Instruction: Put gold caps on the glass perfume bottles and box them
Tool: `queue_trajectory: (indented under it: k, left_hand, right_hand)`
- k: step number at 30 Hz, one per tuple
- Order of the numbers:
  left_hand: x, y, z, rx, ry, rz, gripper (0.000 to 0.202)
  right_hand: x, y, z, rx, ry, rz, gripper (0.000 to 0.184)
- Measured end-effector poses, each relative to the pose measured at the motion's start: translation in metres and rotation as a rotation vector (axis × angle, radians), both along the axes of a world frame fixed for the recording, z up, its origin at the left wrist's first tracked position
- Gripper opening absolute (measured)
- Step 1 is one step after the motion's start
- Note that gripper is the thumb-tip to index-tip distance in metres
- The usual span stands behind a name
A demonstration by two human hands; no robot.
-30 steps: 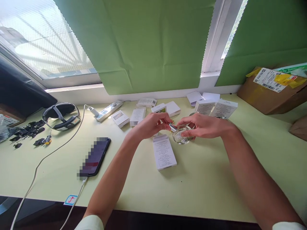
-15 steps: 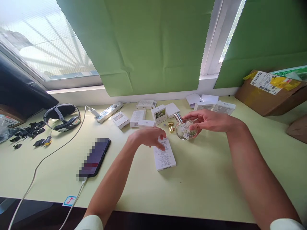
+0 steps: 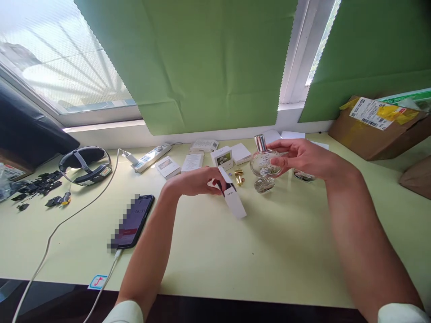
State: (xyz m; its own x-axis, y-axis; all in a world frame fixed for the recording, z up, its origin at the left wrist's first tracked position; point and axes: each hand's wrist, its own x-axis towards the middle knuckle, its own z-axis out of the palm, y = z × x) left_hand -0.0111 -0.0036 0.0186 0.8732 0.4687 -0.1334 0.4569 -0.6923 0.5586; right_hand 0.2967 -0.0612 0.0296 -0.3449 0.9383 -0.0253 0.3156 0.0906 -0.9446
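One glass perfume bottle with a silver cap is being held nearly upright by the right hand, just right of the frame's centre, the thumb and fingers pinching its right side. Left of it, near the centre, the left hand is grasping a slim white carton by its upper end, the carton tilting above the pale table. Gold fittings are lying between the two hands, slightly farther back. Several small white boxes are resting behind the left hand, toward the upper middle. At the left of the frame, a smartphone is lying plugged into a white cable, while a dark headset and a screwdriver are sitting farther left. One cardboard box is occupying the upper right.
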Motion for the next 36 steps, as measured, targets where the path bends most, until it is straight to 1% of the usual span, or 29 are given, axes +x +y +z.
queue_trajectory:
  k: [2, 5, 9, 13, 16, 20, 23, 25, 28, 30, 33, 36]
  left_hand:
    - [-0.007, 0.001, 0.006, 0.026, -0.065, 0.019, 0.015]
    - [-0.011, 0.004, 0.007, 0.020, -0.125, 0.029, 0.018]
    - [-0.013, 0.006, 0.005, -0.027, -0.148, 0.037, 0.019]
    - [-0.014, 0.008, 0.003, -0.006, -0.102, 0.049, 0.019]
    - [-0.012, 0.007, 0.002, 0.016, -0.046, 0.046, 0.022]
    - [0.000, -0.001, 0.004, 0.030, -0.047, -0.013, 0.023]
    - [0.009, -0.008, 0.005, 0.065, -0.043, -0.048, 0.015]
    - [0.013, -0.011, 0.004, 0.107, -0.018, -0.041, 0.013]
    - [0.016, -0.013, 0.001, 0.162, 0.003, -0.001, 0.014]
    - [0.016, -0.012, -0.001, 0.158, -0.008, 0.034, 0.018]
    - [0.016, -0.012, -0.002, 0.083, -0.076, 0.071, 0.023]
    - [0.017, -0.012, -0.001, 0.027, -0.136, 0.097, 0.030]
  right_hand:
    - [0.002, 0.001, -0.001, 0.050, 0.026, -0.097, 0.055]
    - [-0.001, 0.000, -0.002, 0.112, 0.047, -0.193, 0.050]
    - [-0.010, -0.002, 0.002, 0.141, 0.105, -0.212, 0.042]
    - [-0.016, -0.002, 0.003, 0.149, 0.174, -0.214, 0.035]
    - [-0.020, -0.003, 0.001, 0.110, 0.220, -0.182, 0.029]
    - [-0.027, -0.006, 0.000, 0.025, 0.252, -0.129, 0.022]
    - [-0.033, -0.010, 0.003, 0.016, 0.227, -0.071, 0.024]
    - [-0.036, -0.013, 0.005, 0.028, 0.200, -0.026, 0.028]
    - [-0.041, -0.017, 0.007, 0.039, 0.127, 0.047, 0.032]
    - [-0.045, -0.018, 0.006, 0.053, 0.067, 0.105, 0.033]
    - [-0.049, -0.017, 0.003, 0.105, -0.058, 0.145, 0.032]
    - [-0.051, -0.016, 0.000, 0.182, -0.196, 0.129, 0.031]
